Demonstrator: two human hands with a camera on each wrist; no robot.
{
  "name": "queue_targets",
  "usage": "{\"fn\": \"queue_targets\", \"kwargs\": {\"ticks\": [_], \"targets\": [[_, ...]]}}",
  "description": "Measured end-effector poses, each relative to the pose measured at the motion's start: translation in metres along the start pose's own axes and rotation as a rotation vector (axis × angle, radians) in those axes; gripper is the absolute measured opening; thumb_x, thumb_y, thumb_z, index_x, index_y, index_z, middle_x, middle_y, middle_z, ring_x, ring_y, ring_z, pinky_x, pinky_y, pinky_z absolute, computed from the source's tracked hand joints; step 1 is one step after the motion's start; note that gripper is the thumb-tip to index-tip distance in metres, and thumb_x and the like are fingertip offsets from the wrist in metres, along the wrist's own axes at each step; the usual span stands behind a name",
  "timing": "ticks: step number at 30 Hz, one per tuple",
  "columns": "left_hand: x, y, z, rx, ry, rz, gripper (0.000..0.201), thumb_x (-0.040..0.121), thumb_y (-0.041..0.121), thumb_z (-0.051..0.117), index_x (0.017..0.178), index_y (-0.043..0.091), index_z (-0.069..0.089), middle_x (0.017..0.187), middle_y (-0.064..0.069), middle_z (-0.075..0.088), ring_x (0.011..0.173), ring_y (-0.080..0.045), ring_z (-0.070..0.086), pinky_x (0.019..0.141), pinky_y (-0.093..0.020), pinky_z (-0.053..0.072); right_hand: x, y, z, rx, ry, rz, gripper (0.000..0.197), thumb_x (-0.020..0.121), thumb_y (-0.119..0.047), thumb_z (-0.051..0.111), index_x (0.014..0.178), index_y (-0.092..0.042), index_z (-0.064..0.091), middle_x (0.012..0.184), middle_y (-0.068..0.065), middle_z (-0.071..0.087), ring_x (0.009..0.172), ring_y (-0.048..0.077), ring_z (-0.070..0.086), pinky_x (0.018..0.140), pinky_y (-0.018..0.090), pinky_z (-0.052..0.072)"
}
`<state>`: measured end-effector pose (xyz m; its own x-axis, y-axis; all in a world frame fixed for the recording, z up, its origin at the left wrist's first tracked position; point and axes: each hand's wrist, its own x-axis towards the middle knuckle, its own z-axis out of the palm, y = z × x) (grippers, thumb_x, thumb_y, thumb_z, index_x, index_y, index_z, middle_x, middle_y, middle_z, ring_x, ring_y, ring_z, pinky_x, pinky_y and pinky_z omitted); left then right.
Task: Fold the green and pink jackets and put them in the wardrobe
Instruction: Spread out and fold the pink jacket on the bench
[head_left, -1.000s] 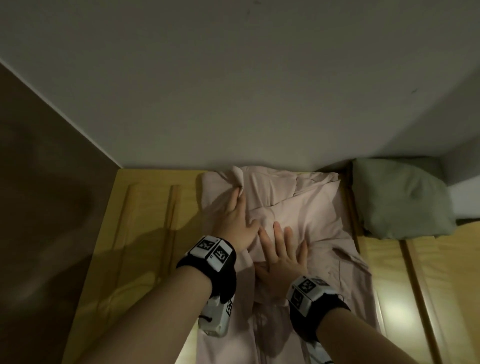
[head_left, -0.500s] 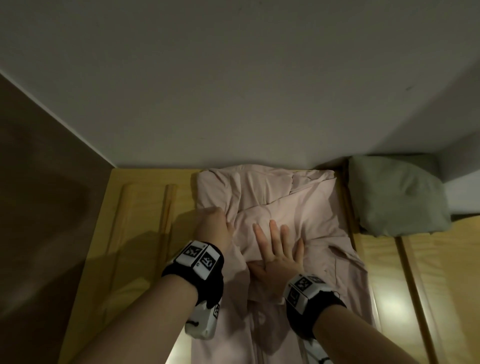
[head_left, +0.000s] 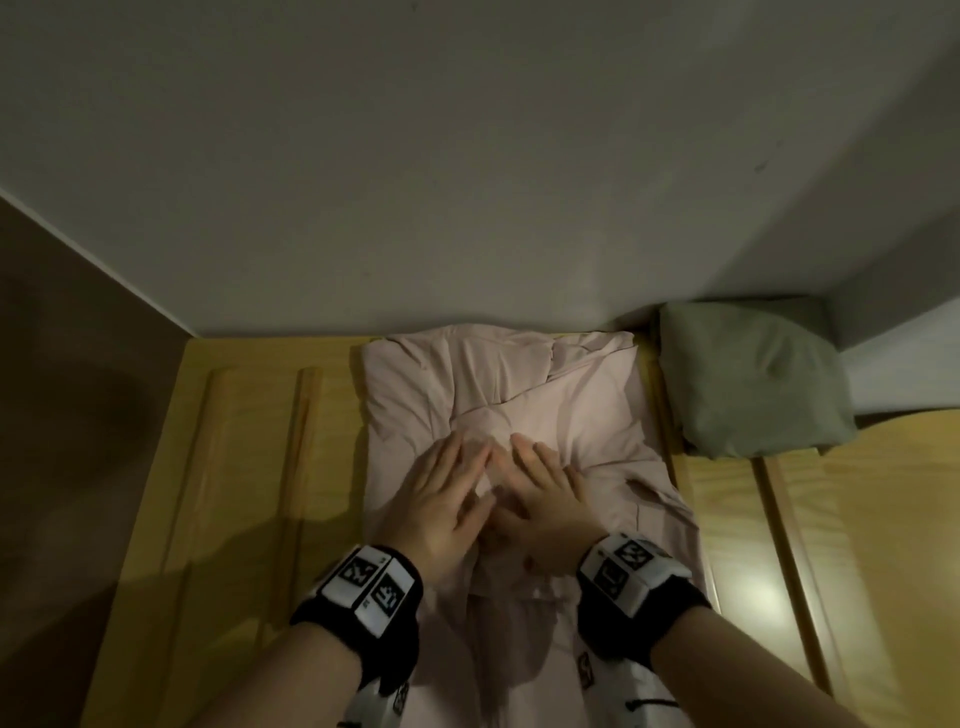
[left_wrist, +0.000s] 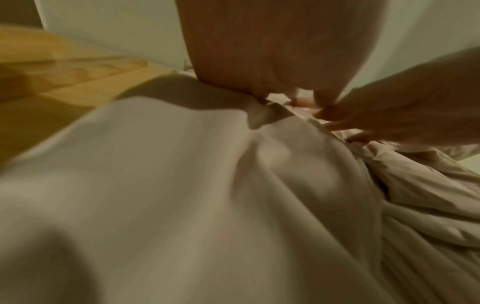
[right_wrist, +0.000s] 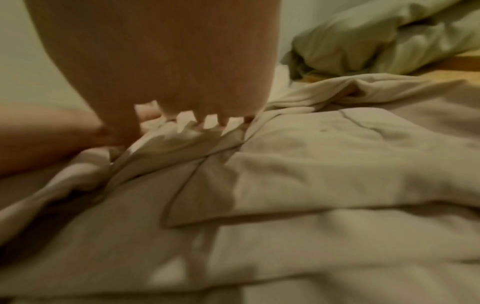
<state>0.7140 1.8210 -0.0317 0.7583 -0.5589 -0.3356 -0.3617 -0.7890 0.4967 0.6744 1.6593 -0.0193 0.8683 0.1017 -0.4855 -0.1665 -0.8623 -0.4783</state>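
On the wooden surface (head_left: 249, 467), the pink jacket (head_left: 587, 415) lies crumpled against the back wall; the left hand (head_left: 441, 499) and right hand (head_left: 545, 499) press it flat, fingers straight and slightly apart. Just right sits the folded green jacket (head_left: 748, 384).

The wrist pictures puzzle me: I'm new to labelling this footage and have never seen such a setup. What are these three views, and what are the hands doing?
No machine here: a person wears a camera on the head and one on each banded wrist. The head view looks down on a wooden surface. The pink jacket lies on it, partly folded, with the green jacket bundled to its right by the wall. The left hand and right hand press flat on the pink jacket, fingers straight, gripping nothing. Each wrist view looks along its own hand at the same fabric, so it appears blurred and close.
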Motion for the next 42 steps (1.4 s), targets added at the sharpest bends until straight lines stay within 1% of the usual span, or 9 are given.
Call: {"fn": "queue_targets", "kwargs": {"ticks": [2,4,8,17,23,32,36,40,42], "targets": [[-0.005,0.004,0.005,0.069,-0.094,-0.021,0.066,0.095,0.053,0.029,0.143,0.041,-0.015,0.157,0.003,-0.02,0.143,-0.011,-0.019,0.112,-0.023,-0.014,-0.009,0.016,-0.011,-0.079,0.295,-0.047,0.06,0.091,-0.038,0.04,0.147,-0.025,0.022,0.157,0.003,0.017,0.145,0.031,0.011,0.116,0.048,0.015],[-0.005,0.009,0.006,0.123,-0.16,-0.058,0.07,0.094,0.056,0.027,0.14,0.042,-0.024,0.153,0.002,-0.031,0.141,-0.015,-0.027,0.112,-0.028,-0.017,-0.022,0.035,-0.019,0.0,0.443,0.229,0.057,0.092,-0.033,0.045,0.146,-0.022,0.028,0.155,0.001,0.022,0.144,0.025,0.015,0.116,0.041,0.017],[-0.003,0.013,0.005,0.153,-0.209,-0.098,0.072,0.092,0.058,0.03,0.138,0.046,-0.025,0.151,0.002,-0.034,0.141,-0.017,-0.027,0.115,-0.034,-0.014,-0.036,0.064,-0.018,0.101,0.464,0.604,0.052,0.094,-0.04,0.041,0.141,-0.018,0.032,0.15,0.001,0.029,0.138,0.023,0.02,0.112,0.04,0.016],[-0.001,0.042,0.011,0.228,-0.122,-0.189,0.077,0.088,0.051,0.046,0.138,0.058,-0.012,0.154,-0.01,-0.024,0.143,-0.034,-0.014,0.115,-0.052,-0.002,-0.031,0.062,-0.033,0.047,0.38,0.761,0.055,0.094,-0.052,0.033,0.128,-0.009,0.04,0.136,0.012,0.046,0.127,0.028,0.039,0.101,0.041,0.03],[-0.018,0.075,0.027,0.439,0.093,0.133,0.071,0.058,0.035,0.072,0.126,0.023,0.06,0.144,-0.007,0.044,0.131,-0.03,0.045,0.101,-0.059,0.038,-0.028,0.07,-0.047,0.171,0.316,0.732,0.05,0.096,-0.047,0.033,0.117,-0.002,0.044,0.127,0.018,0.052,0.117,0.033,0.05,0.093,0.041,0.04],[-0.034,0.08,0.052,0.506,-0.043,0.107,0.045,0.062,0.048,0.078,0.103,0.03,0.073,0.138,-0.005,0.051,0.123,-0.026,0.054,0.094,-0.054,0.048,-0.03,0.082,-0.049,0.267,0.37,0.482,0.028,0.087,-0.028,0.055,0.068,-0.018,0.037,0.078,0.006,0.05,0.081,0.028,0.051,0.06,0.03,0.033],[-0.036,0.083,0.049,0.451,-0.077,0.089,0.044,0.082,0.047,0.038,0.112,0.034,0.067,0.134,-0.001,0.056,0.12,-0.021,0.057,0.092,-0.051,0.048,-0.026,0.071,-0.049,0.463,0.489,0.342,0.038,0.085,-0.019,0.057,0.06,-0.021,0.028,0.057,-0.002,0.039,0.06,0.019,0.041,0.056,0.03,0.031],[-0.023,0.081,0.037,0.295,-0.102,0.08,0.052,0.095,0.045,0.021,0.145,0.032,0.028,0.158,0.004,0.014,0.145,-0.017,0.014,0.115,-0.049,0.005,-0.019,0.054,-0.052,0.556,0.51,0.166,0.041,0.082,-0.011,0.058,0.058,-0.02,0.027,0.054,-0.008,0.028,0.052,0.007,0.028,0.052,0.02,0.026],[-0.011,0.075,0.026,0.082,0.026,0.072,0.053,0.094,0.038,0.026,0.146,0.025,0.025,0.155,0.003,0.02,0.142,-0.014,0.019,0.115,-0.035,0.012,-0.015,0.045,-0.052,0.566,0.436,0.107,0.039,0.083,-0.01,0.057,0.059,-0.02,0.028,0.057,-0.005,0.029,0.052,0.007,0.031,0.054,0.026,0.024]]}}
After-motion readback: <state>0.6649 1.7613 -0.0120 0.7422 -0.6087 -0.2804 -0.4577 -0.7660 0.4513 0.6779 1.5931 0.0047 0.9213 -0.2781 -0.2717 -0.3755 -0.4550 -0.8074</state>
